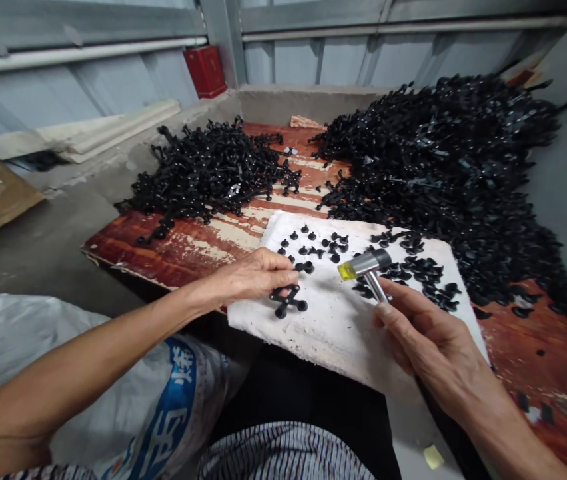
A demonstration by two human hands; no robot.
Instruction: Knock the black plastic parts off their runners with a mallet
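Observation:
My left hand (268,272) pinches a small black part with round ends (305,267) over a white cloth (323,327). Just below those fingers lies a black branched piece with round ends (288,303). In my right hand (420,333) is a small mallet (363,265), gripped by its metal handle. Its head has a yellow face on the left and a black one on the right, and is held above the cloth. Several loose black round-headed pieces (336,247) are scattered on the cloth's far side, with more (426,273) near the mallet.
A heap of black parts (208,170) lies at the back left of the worn red-brown board (163,257). A larger heap (443,147) covers the right. A white sack (128,373) stands at lower left, and a red box (205,71) sits by the wall.

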